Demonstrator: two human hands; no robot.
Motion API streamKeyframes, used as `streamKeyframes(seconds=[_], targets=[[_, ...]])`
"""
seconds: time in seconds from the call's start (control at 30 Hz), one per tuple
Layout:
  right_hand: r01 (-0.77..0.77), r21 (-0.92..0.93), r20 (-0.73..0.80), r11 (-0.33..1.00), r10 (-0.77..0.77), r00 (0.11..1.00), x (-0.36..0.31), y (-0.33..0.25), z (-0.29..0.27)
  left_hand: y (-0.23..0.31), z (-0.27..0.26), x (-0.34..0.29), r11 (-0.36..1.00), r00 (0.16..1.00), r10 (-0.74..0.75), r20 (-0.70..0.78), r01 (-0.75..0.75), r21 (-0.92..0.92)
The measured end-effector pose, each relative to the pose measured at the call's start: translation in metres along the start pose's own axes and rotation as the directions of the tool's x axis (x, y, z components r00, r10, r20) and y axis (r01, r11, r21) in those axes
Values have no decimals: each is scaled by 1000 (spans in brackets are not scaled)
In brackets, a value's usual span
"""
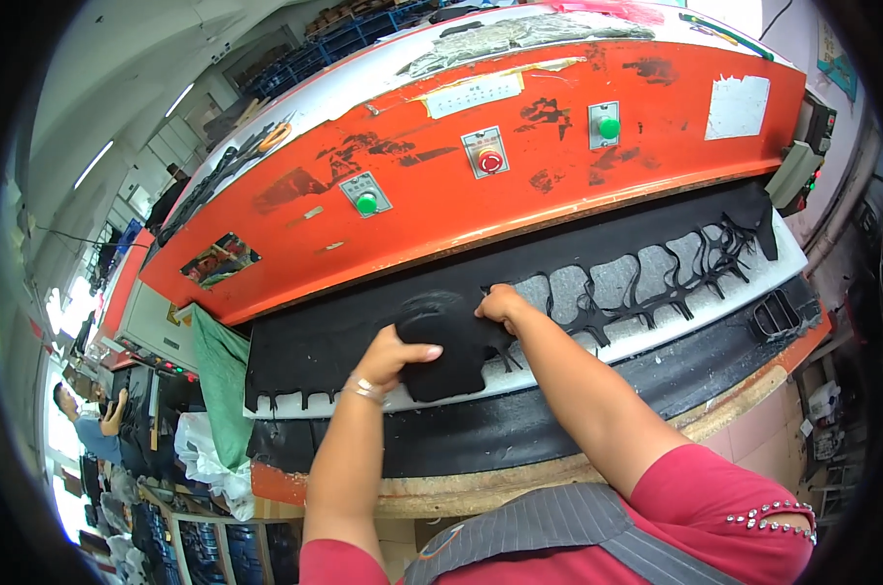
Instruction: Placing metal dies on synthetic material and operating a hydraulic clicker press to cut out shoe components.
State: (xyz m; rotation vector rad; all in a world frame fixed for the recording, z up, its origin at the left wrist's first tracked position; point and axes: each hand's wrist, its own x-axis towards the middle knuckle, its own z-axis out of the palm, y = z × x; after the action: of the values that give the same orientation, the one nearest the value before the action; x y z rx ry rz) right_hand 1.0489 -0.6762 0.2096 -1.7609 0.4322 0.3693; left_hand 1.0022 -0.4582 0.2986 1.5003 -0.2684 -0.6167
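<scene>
My left hand (391,359) is closed on a flat black cut piece (440,363) with rounded edges, its thumb lying on top and its other fingers hidden beneath. Just right of it, my right hand (501,303) pinches the black sheet material (334,336) near the cut-outs. The sheet stretches along a white cutting board (661,327). Toward the right, only thin, tangled black strips are left between the holes. A curved, blurred shape shows on the black surface between my hands; I cannot make out what it is.
Behind the board rises an orange-red press front (412,234) with a red button (489,161) and green buttons. Scissors (271,138) lie on its top. A green cloth (222,380) and a white plastic bag (203,458) hang at left. Farther left is another person (100,429).
</scene>
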Motion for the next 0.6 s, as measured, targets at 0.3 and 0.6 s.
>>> streamKeyframes(seconds=[0.3,0.6], targets=[[-96,875,263,475,-300,917,8,71,-34,-28,41,53,981,998,66,-16,-62,186],[269,62,-152,961,-257,954,-6,29,18,37,-75,-53,942,958,286,-2,-280,183]])
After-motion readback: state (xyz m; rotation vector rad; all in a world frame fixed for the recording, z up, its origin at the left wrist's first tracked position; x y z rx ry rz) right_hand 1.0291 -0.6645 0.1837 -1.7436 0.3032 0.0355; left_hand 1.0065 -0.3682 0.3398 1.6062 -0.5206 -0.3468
